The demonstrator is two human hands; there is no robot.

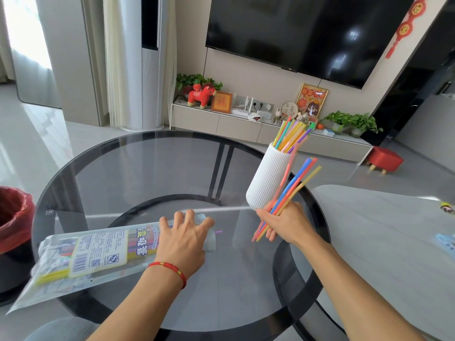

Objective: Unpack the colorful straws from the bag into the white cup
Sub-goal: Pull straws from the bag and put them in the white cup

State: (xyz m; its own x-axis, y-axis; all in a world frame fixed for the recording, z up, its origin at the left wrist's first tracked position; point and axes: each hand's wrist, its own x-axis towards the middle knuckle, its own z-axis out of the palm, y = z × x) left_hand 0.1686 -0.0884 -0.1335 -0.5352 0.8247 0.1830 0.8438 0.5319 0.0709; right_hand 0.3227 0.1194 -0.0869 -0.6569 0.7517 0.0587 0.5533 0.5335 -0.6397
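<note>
A clear plastic straw bag (93,259) with a yellow label lies on the round glass table (138,168), and several straws are still inside it. My left hand (183,238) rests flat on the bag's open right end, fingers spread. My right hand (283,225) grips a bundle of colorful straws (293,188), slanted up to the right beside the white ribbed cup (268,178). The cup stands at the table's right side with several straws (291,135) fanning out of its top.
A red-lined bin (12,217) stands left of the table. A pale marble table (381,230) adjoins at the right. Beyond are a TV cabinet (236,126) with ornaments and plants, and a red stool (385,158).
</note>
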